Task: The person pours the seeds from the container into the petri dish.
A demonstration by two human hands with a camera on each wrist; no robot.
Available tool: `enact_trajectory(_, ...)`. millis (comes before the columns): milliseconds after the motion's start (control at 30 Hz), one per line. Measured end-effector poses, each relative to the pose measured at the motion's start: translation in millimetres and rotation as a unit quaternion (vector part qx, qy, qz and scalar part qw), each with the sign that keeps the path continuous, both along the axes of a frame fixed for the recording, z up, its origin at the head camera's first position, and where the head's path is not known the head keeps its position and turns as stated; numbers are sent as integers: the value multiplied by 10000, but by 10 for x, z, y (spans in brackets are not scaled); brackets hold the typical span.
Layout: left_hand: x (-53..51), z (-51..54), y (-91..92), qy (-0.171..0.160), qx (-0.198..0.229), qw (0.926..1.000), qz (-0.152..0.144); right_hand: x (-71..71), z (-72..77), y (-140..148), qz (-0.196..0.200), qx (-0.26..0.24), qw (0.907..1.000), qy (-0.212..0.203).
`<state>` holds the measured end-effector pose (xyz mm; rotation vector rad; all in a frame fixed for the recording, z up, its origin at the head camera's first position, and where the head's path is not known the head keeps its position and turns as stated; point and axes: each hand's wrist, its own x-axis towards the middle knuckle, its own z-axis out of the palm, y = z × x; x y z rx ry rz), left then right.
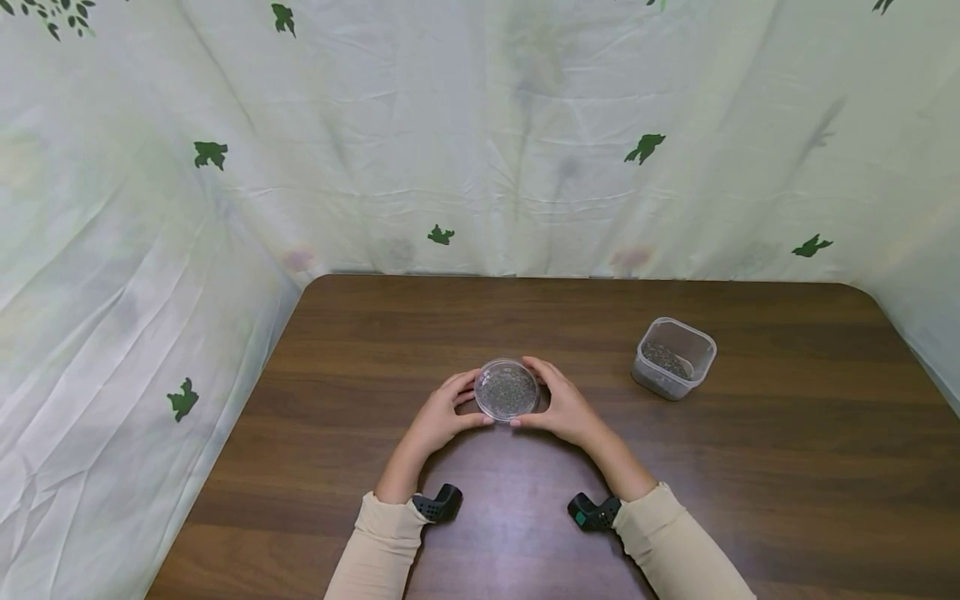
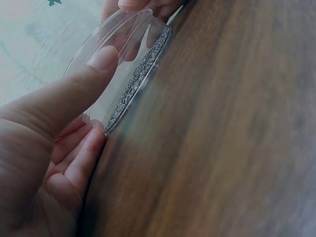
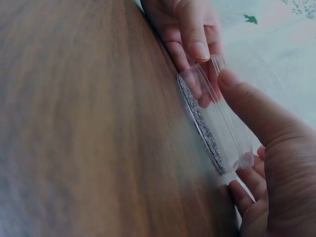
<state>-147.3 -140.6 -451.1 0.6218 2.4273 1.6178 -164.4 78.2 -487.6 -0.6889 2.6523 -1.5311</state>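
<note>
A clear round plastic container [image 1: 506,389] stands on the table, with small grey granules [image 3: 203,126] in a shallow layer at its bottom. From the left side, my left hand [image 1: 441,417] holds it between thumb and fingers. My right hand [image 1: 566,412] grips the opposite side in the same way. Both thumbs are at the near upper edge, where a clear lid [image 2: 109,37] shows on top; whether it sits fully down, I cannot tell. Part of the container's wall is hidden behind the fingers.
A translucent square tub [image 1: 673,358], without a lid, stands to the right and a little farther back, with similar grey granules inside. The brown wooden table [image 1: 787,458] ends at a pale curtain [image 1: 480,150] with green bird shapes.
</note>
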Motion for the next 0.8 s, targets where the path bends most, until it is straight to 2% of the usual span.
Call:
enact_trajectory(333, 6, 22, -8, -257, -135, 9996, 54, 2, -12, -8, 55, 110, 9999, 44)
enact_trajectory(800, -3, -10, -14, -94, -110, 9999, -33, 1, -4, -14, 199, 297, 9994, -35)
